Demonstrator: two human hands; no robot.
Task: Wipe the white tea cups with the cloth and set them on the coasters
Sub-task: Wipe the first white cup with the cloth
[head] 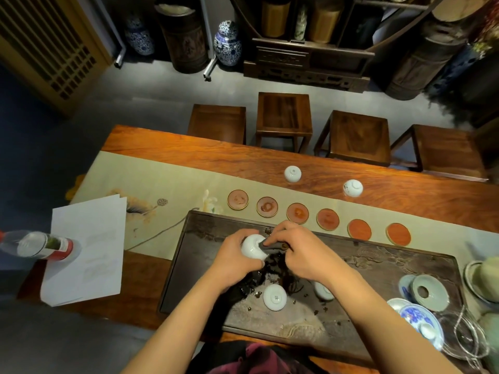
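My left hand [237, 255] grips a white tea cup [252, 248] above the dark tea tray [378, 268]. My right hand [294, 252] pinches a dark cloth [272, 245] and presses it against that cup. Two more white cups sit upside down on the tray, one [274, 297] below my hands and one [322, 290] partly hidden under my right forearm. Farther off, on the table, two other cups [292, 173] [353, 188] lie upside down. A row of several round reddish coasters [297, 213] runs along the runner behind the tray, all bare.
A water bottle [46, 245] stands on white paper sheets [86, 249] at the left. Blue-and-white lids, a saucer [420, 321] and a celadon strainer [429, 292] crowd the tray's right end. Wooden stools [283, 114] line the table's far side.
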